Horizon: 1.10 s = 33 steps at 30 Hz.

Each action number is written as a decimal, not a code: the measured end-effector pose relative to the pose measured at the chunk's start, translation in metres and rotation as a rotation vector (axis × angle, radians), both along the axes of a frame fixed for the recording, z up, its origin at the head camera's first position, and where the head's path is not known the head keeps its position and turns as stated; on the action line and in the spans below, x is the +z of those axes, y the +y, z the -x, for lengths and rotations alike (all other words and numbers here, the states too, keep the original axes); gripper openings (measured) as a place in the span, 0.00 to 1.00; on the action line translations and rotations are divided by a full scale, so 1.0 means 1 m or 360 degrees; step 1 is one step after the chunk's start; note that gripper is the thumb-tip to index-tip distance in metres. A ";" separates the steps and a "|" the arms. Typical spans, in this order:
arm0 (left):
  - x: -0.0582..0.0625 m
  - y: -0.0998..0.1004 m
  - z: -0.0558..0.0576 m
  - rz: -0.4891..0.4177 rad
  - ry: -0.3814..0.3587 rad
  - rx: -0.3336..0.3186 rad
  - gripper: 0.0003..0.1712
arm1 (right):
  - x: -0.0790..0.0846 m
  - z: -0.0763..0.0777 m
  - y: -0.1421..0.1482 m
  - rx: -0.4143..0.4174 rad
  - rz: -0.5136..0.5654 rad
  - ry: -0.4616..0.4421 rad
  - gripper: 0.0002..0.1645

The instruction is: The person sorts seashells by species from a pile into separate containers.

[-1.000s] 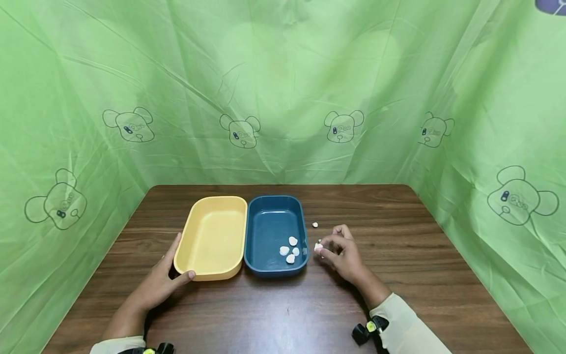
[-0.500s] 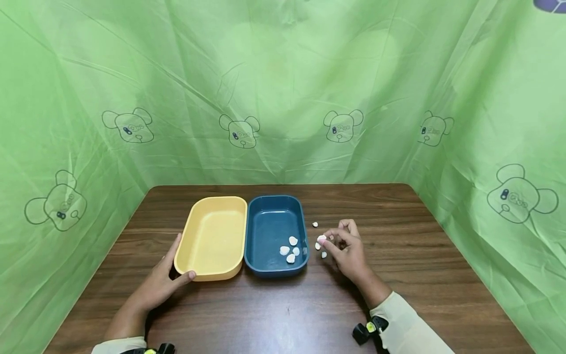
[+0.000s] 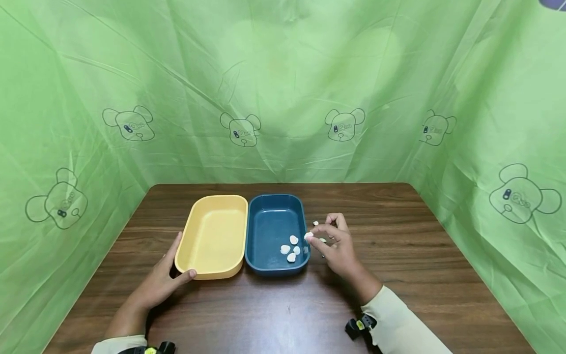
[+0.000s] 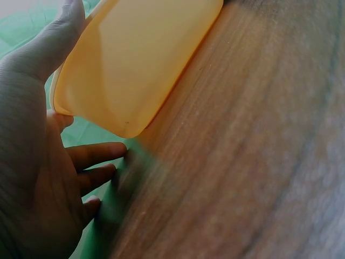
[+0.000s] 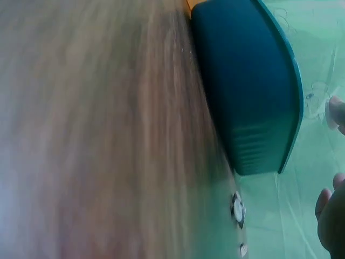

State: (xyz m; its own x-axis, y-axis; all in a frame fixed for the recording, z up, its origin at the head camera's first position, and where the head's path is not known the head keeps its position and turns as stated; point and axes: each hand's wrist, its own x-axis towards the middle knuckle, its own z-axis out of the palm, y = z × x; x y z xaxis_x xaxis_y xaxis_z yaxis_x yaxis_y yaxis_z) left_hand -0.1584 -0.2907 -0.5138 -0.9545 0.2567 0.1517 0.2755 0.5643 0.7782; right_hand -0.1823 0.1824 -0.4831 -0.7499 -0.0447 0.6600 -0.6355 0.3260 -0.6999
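My right hand (image 3: 339, 248) pinches a small white shell-like piece (image 3: 308, 236) between thumb and forefinger, at the right rim of the blue tray (image 3: 265, 221). Several similar white pieces (image 3: 285, 250) lie inside the tray toward its near right. In the right wrist view only fingertips show at the right edge, with the pale piece (image 5: 330, 114) between them. My left hand (image 3: 159, 282) spans the near left corner of the yellow tray (image 3: 214, 231), thumb on its front rim and straight fingers along its left side. The left wrist view shows the other fingers spread beneath the corner.
The two trays stand side by side on a brown wooden table (image 3: 265, 314). A few loose white pieces (image 3: 316, 223) lie right of the blue tray, partly hidden by my right hand. A green curtain (image 3: 283, 147) hangs behind and along both sides.
My right hand has lifted a white piece from the group on the table and moved it left to the blue tray's rim. My left hand and both trays have stayed in place.
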 end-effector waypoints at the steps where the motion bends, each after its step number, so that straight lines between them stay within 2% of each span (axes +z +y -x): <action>1: 0.000 0.000 0.000 0.0000 -0.0002 0.0000 0.69 | 0.001 0.000 -0.002 -0.0002 -0.0014 0.0010 0.13; 10: 0.001 0.001 0.000 0.0010 -0.0015 0.0003 0.69 | 0.002 -0.004 -0.015 0.0032 -0.0062 -0.0060 0.10; 17: 0.000 0.000 0.000 0.0010 -0.0012 0.0003 0.69 | 0.002 -0.004 -0.023 0.0038 -0.0180 -0.0016 0.08; 24: 0.000 0.000 -0.002 0.0008 -0.0015 0.0011 0.69 | 0.006 -0.007 -0.032 0.0026 -0.0209 -0.0151 0.08; 33: -0.001 -0.001 -0.001 0.0006 -0.0029 0.0008 0.69 | 0.003 -0.007 -0.037 0.0091 -0.0172 -0.0210 0.07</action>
State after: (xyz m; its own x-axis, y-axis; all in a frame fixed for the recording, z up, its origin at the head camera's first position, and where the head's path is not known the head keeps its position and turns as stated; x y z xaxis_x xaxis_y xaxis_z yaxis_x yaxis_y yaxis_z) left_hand -0.1575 -0.2915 -0.5144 -0.9585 0.2522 0.1332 0.2582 0.5685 0.7811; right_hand -0.1757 0.1454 -0.4798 -0.8239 -0.1549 0.5452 -0.5601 0.3699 -0.7412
